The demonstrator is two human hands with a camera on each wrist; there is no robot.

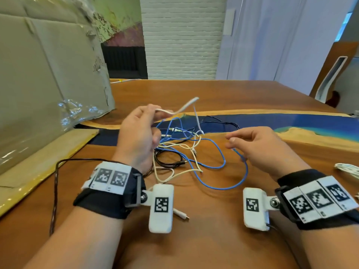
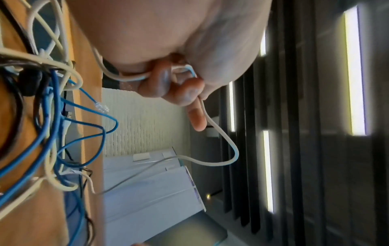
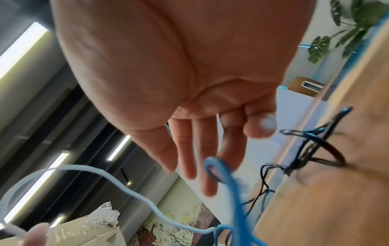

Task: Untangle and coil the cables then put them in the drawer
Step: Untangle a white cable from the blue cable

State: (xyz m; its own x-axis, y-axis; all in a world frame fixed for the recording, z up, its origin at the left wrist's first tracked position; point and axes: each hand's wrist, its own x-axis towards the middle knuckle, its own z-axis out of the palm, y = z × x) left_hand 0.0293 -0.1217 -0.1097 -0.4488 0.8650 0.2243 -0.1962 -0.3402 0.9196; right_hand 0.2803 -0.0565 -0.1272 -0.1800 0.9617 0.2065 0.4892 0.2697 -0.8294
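A person's left hand [image 1: 136,133] lifts a white cable [image 1: 180,109] clear of a knot of cables [image 1: 186,150] on the wooden surface [image 1: 204,239], its fingers [image 2: 160,83] curled and pinching the strand so that the free end arcs up and away past the fingertips, apparently to find where it threads through the rest. The right hand [image 1: 262,146] hovers just beside the tangle with fingers [image 3: 189,154] loosely spread and slightly bent, gripping nothing; a loop of blue cable [image 1: 219,171] hangs just below the fingertips, whether touching them is unclear, seemingly the next strand to be drawn aside. Beneath both sets of fingers lie cream, blue and black cables crossed over one another, still knotted. Beyond the right hand's little finger, near the surface's edge, rests a white coil [image 1: 347,169], likely one cable already wound. No drawer is in view; a large cardboard sheet [image 1: 48,74] leans beyond the left hand.
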